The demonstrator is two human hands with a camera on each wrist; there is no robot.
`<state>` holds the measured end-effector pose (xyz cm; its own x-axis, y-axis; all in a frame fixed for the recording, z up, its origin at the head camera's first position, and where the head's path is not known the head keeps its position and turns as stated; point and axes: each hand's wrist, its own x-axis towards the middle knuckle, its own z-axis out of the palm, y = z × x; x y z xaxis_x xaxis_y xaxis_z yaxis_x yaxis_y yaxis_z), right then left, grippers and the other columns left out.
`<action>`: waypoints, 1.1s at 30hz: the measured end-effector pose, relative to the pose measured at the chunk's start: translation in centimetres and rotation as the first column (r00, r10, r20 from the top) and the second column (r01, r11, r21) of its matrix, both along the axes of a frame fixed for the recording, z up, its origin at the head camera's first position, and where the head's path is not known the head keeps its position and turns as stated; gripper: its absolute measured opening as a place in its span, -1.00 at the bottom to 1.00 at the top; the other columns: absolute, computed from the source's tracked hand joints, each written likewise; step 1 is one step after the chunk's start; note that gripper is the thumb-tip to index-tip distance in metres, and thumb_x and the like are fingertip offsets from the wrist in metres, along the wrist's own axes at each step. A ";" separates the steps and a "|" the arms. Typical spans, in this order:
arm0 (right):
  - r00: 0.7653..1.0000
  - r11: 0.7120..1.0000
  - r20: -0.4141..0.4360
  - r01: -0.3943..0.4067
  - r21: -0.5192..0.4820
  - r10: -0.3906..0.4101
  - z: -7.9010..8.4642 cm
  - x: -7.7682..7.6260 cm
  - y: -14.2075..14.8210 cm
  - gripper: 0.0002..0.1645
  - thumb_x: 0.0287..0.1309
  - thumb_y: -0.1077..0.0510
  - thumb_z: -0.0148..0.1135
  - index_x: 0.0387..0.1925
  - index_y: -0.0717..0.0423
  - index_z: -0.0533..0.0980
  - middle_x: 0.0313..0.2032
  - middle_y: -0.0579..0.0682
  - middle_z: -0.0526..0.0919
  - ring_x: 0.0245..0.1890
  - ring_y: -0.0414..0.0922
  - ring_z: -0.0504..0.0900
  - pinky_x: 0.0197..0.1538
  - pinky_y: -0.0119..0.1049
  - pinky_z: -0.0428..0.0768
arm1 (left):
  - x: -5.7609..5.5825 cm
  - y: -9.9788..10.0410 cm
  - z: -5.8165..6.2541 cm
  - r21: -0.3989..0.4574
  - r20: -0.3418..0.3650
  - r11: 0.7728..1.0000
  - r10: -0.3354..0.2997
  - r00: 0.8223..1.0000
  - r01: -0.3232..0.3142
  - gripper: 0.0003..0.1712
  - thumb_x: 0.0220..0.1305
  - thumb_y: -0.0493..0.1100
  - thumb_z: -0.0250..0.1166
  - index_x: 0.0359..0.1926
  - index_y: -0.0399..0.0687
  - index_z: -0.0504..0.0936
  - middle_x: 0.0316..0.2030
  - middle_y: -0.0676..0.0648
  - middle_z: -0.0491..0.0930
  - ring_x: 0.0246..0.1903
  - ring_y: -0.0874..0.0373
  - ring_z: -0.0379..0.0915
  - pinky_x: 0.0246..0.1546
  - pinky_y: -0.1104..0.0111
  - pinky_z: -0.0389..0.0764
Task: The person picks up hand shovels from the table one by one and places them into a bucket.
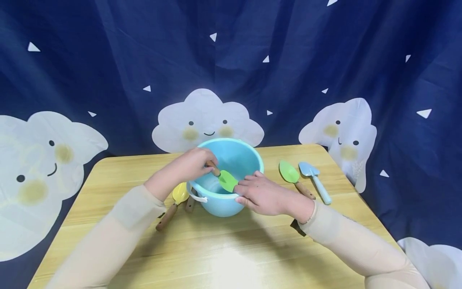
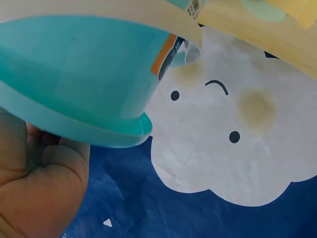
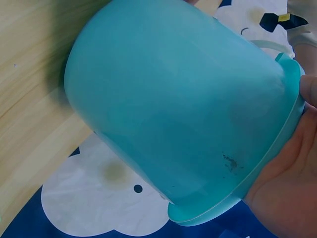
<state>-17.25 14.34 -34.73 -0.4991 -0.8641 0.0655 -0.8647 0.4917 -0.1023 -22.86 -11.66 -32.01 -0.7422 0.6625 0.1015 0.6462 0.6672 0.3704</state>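
A light-blue bucket (image 1: 221,205) with a white handle stands on the table. My left hand (image 1: 196,162) reaches over its left rim and pinches the wooden handle of a small trowel with a green blade (image 1: 227,181). That blade points down and right inside the bucket's mouth, its tip close to my right fingers. My right hand (image 1: 261,193) grips the front right rim, thumb outside and fingers over the edge. The right wrist view shows this hand (image 3: 285,183) at the rim beside the bucket's wall (image 3: 163,99). In the left wrist view, the rim partly hides my left hand (image 2: 44,183).
Left of the bucket lies a yellow trowel (image 1: 180,193) with a wooden handle, beside another wooden handle (image 1: 190,204). A second green trowel (image 1: 289,171) and a light-blue trowel (image 1: 319,184) lie to the right. A dark blue curtain (image 1: 238,72) with clouds hangs behind the table (image 1: 173,257).
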 end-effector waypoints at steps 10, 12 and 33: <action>1.000 1.000 0.003 0.003 -0.002 -0.003 0.0 0.0 0.0 -0.73 0.52 -0.11 -0.06 -0.33 -0.13 0.38 -0.47 -0.26 0.31 -0.32 -0.19 0.30 -0.13 -0.24 0.18 | -0.5 1.1 -0.8 -0.019 0.029 0.999 -0.036 0.999 0.037 -0.93 0.27 -0.20 0.41 -0.24 -0.04 0.78 -0.25 0.06 0.70 -0.16 0.15 0.60 -0.03 0.24 0.58; 1.000 1.000 0.002 0.002 -0.003 -0.002 0.0 0.0 0.0 -0.73 0.52 -0.10 -0.06 -0.33 -0.12 0.38 -0.47 -0.26 0.31 -0.32 -0.19 0.30 -0.13 -0.24 0.18 | -0.6 1.1 -0.9 -0.023 0.037 0.999 -0.038 0.999 0.039 -0.93 0.27 -0.21 0.40 -0.23 -0.05 0.78 -0.24 0.06 0.70 -0.15 0.15 0.60 -0.02 0.25 0.58; 1.000 1.000 -0.029 -0.005 -0.005 0.005 0.0 0.1 -0.1 -0.72 0.52 -0.09 -0.06 -0.33 -0.11 0.39 -0.46 -0.25 0.31 -0.31 -0.19 0.31 -0.14 -0.24 0.18 | -1.9 2.4 -2.0 -0.040 0.079 0.999 0.009 0.997 -0.006 -0.85 0.23 -0.14 0.44 -0.19 -0.07 0.78 -0.22 0.04 0.75 -0.12 0.14 0.66 -0.03 0.28 0.62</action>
